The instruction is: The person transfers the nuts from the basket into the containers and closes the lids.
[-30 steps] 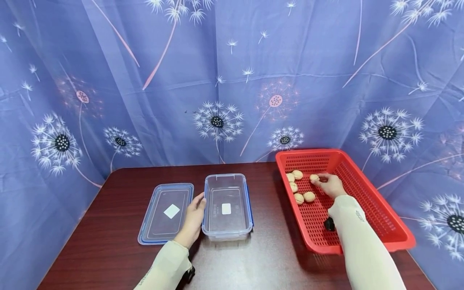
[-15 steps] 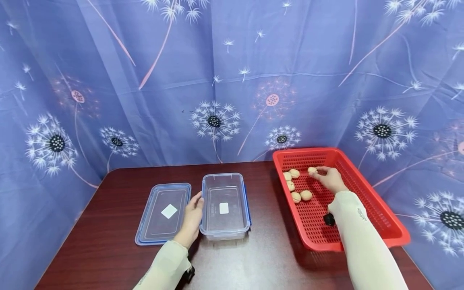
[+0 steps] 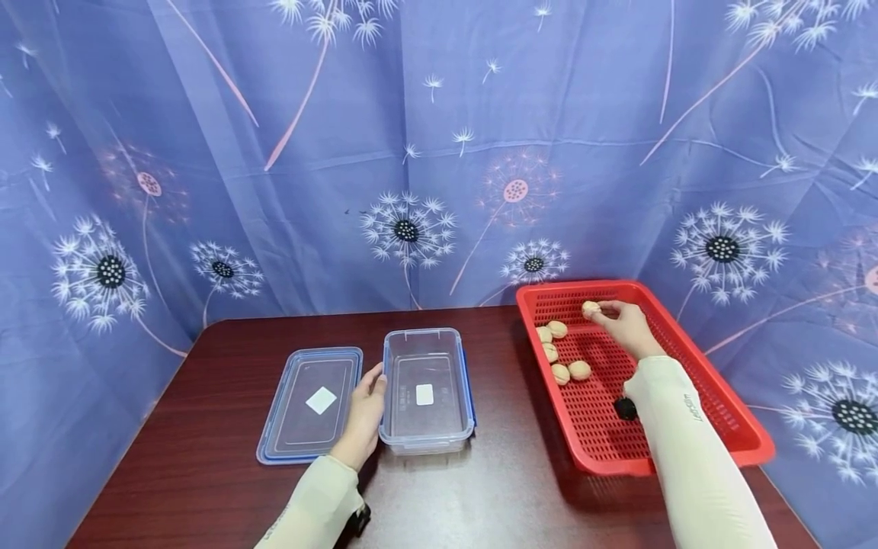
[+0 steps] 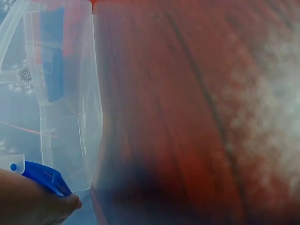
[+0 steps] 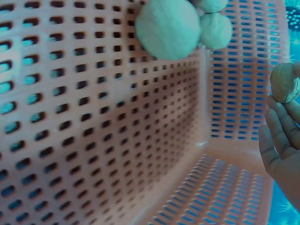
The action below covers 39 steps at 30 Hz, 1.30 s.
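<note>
My right hand [image 3: 627,328] pinches a tan walnut [image 3: 590,309] between thumb and fingertips, over the far part of the red basket [image 3: 583,450]. In the right wrist view the same walnut [image 5: 284,83] shows at the right edge, with the other fingers below it. Several more walnuts [image 3: 579,370] lie along the basket's left side. My left hand [image 3: 365,412] holds the left side of a clear plastic container [image 3: 428,441], which stands open-topped on the table. A blue latch [image 4: 47,177] on it lies right against the fingers in the left wrist view.
A clear lid [image 3: 295,450] with a blue seal and a white label lies flat left of the container. The dark red wooden table [image 3: 494,496] runs back to a blue dandelion-print curtain [image 3: 309,252]. The basket's raised walls surround the right hand.
The right hand has lifted the walnut up and toward the basket's far wall. The left hand stays at the container. The head view has shifted slightly.
</note>
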Available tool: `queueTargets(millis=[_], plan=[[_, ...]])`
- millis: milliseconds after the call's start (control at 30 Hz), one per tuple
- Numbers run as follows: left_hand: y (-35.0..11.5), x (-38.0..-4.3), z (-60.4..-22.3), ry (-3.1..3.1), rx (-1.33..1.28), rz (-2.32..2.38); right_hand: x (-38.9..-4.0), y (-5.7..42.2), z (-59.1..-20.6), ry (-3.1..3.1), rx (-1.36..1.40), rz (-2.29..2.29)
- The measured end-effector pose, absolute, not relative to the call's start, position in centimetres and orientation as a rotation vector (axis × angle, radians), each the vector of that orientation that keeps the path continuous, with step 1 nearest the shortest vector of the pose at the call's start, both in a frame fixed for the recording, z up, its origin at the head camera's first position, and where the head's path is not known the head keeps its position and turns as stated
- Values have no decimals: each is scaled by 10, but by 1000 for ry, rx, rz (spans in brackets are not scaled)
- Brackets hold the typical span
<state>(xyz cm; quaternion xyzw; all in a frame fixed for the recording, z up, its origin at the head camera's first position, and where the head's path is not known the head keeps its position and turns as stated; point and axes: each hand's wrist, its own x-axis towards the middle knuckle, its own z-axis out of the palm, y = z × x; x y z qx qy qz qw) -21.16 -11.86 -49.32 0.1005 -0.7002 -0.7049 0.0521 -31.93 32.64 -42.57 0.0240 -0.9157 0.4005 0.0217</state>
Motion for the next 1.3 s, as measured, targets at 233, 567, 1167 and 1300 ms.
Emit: queueTargets(millis=[233, 567, 1167, 1300], plan=[[-115, -212, -494, -2124, 316, -2135, -321, 319, -408, -2780, 103, 1217], [-113, -211, -492, -2119, 339, -2153, -320, 298, -376, -2723, 162, 1207], [-116, -212, -493, -2109, 332, -2159, -327, 240, -333, -2604, 361, 1115], [-117, -211, -493, -2110, 330, -2162, -329, 224, -327, -2586, 394, 1123]])
